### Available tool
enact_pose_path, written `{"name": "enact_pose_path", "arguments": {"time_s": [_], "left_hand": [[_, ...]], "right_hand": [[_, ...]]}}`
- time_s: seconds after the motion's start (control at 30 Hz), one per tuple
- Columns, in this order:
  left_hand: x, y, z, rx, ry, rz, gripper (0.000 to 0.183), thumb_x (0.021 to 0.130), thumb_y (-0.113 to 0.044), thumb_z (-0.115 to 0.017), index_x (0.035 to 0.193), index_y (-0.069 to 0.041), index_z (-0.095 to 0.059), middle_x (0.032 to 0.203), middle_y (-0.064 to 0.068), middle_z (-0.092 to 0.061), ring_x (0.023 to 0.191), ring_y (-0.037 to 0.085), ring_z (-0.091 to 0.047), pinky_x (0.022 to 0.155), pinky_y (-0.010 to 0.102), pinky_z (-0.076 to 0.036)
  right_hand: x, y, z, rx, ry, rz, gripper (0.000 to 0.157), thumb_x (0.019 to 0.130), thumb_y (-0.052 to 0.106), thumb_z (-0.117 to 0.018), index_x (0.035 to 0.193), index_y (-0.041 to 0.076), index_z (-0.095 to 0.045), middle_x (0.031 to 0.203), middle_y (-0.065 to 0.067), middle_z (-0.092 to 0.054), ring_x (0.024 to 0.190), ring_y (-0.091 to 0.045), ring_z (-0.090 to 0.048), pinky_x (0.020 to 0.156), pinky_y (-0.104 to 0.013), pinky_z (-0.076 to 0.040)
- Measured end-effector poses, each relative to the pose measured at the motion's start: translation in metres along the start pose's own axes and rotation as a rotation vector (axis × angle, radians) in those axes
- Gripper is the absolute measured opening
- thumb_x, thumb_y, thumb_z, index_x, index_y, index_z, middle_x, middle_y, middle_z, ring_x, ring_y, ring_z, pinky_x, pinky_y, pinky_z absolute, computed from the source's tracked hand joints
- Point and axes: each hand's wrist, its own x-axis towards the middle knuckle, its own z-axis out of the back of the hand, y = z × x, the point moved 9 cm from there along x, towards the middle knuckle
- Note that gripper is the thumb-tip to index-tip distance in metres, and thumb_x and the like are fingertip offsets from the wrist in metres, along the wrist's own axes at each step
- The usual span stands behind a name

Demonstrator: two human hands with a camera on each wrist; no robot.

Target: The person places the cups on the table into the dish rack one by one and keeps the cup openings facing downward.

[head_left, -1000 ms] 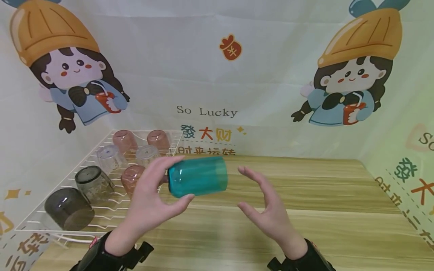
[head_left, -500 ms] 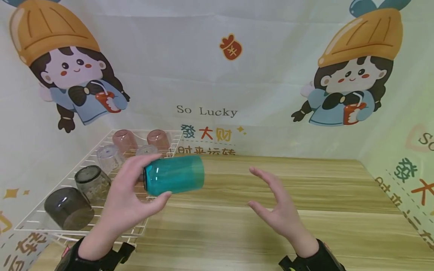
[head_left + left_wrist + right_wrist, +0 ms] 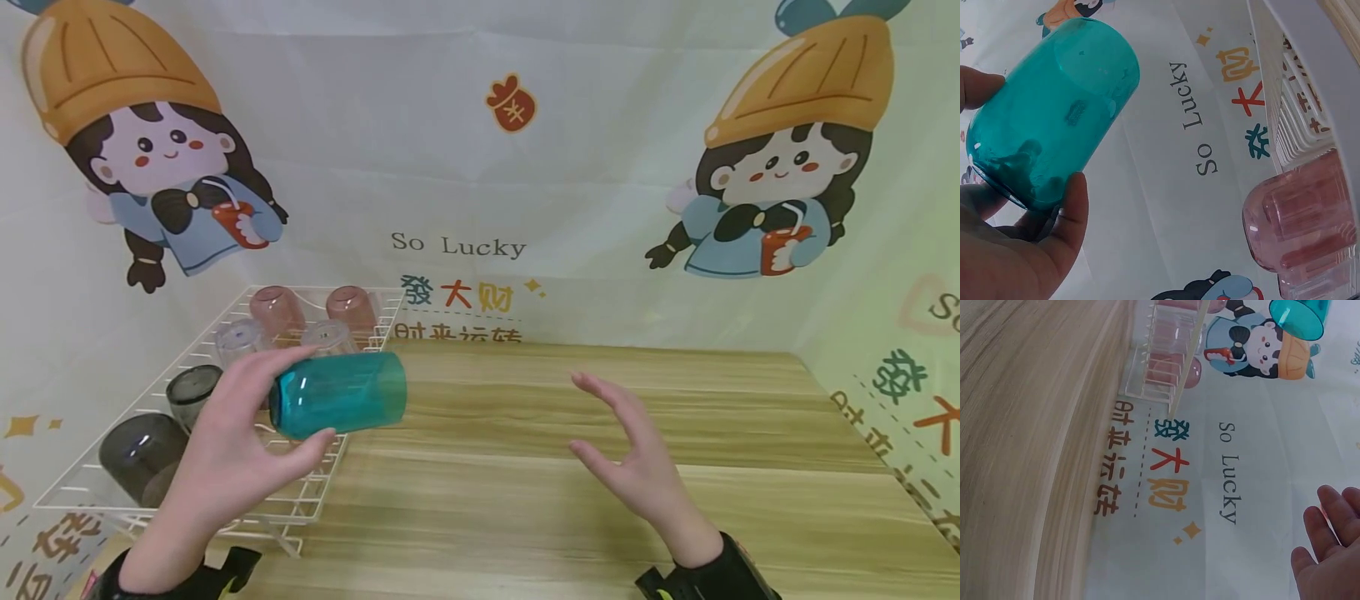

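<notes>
My left hand point(image 3: 228, 458) grips a translucent teal cup point(image 3: 341, 393) round its base end. The cup lies on its side in the air, its mouth pointing right, and overlaps the rack in the head view. In the left wrist view, thumb and fingers press the teal cup point(image 3: 1054, 112) from opposite sides near its bottom. Over the right part of the table, my right hand point(image 3: 637, 462) hangs with fingers and thumb spread apart, holding nothing. The right wrist view catches that hand point(image 3: 1335, 544) at the lower right and the cup's rim point(image 3: 1300, 322) at the top.
A white wire rack point(image 3: 288, 519) stands at the left of the wooden table point(image 3: 510, 517). On it are upside-down cups: dark grey point(image 3: 142, 454), smoky grey point(image 3: 187, 392), clear point(image 3: 238, 336) and pink point(image 3: 350, 307). A printed cloth point(image 3: 585, 208) hangs behind.
My left hand has carried the teal cup leftward, from over the table to in front of the rack. The right hand has drifted right, staying spread.
</notes>
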Motion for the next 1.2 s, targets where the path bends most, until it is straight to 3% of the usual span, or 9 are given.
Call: {"name": "enact_pose_path", "arguments": {"time_s": [0.23, 0.43, 0.8, 0.97, 1.2], "left_hand": [[-0.003, 0.009, 0.006, 0.014, 0.018, 0.031, 0.079, 0.058, -0.013, -0.087, 0.129, -0.012, -0.054, 0.124, 0.011, -0.053, 0.112, 0.025, -0.044, 0.079, 0.055, -0.045], [-0.006, 0.019, 0.009, 0.041, 0.056, 0.069, 0.08, 0.06, -0.017, -0.087, 0.132, -0.013, -0.052, 0.124, 0.014, -0.051, 0.109, 0.031, -0.045, 0.076, 0.062, -0.048], [-0.01, 0.04, 0.015, 0.113, 0.103, 0.082, 0.078, 0.061, -0.021, -0.086, 0.13, -0.01, -0.052, 0.121, 0.018, -0.052, 0.106, 0.036, -0.044, 0.07, 0.06, -0.047], [-0.013, 0.048, 0.014, 0.136, 0.141, 0.123, 0.079, 0.062, -0.025, -0.086, 0.131, -0.009, -0.051, 0.117, 0.02, -0.05, 0.101, 0.037, -0.046, 0.067, 0.06, -0.051], [-0.017, 0.061, 0.013, 0.153, 0.201, 0.169, 0.081, 0.064, -0.028, -0.086, 0.133, -0.008, -0.049, 0.118, 0.023, -0.048, 0.099, 0.039, -0.046, 0.066, 0.059, -0.052]], "right_hand": [[-0.003, -0.007, 0.004, -0.033, -0.033, 0.024, 0.074, 0.072, -0.001, -0.076, 0.139, 0.008, -0.045, 0.136, -0.009, -0.053, 0.127, -0.013, -0.042, 0.107, -0.015, -0.027], [-0.006, -0.018, 0.007, -0.077, -0.013, -0.028, 0.074, 0.074, 0.002, -0.077, 0.14, 0.013, -0.045, 0.138, -0.005, -0.052, 0.126, -0.016, -0.044, 0.106, -0.012, -0.025], [-0.011, -0.028, 0.011, -0.143, 0.031, -0.084, 0.071, 0.077, 0.007, -0.076, 0.14, 0.013, -0.044, 0.138, -0.002, -0.051, 0.124, -0.02, -0.045, 0.105, -0.017, -0.029], [-0.014, -0.032, 0.013, -0.156, 0.034, -0.091, 0.071, 0.076, 0.006, -0.076, 0.139, 0.011, -0.045, 0.138, -0.004, -0.052, 0.124, -0.021, -0.045, 0.105, -0.014, -0.027], [-0.019, -0.037, 0.015, -0.178, 0.043, -0.117, 0.071, 0.077, 0.005, -0.076, 0.14, 0.012, -0.044, 0.137, -0.004, -0.052, 0.123, -0.021, -0.045, 0.102, -0.034, -0.035]]}}
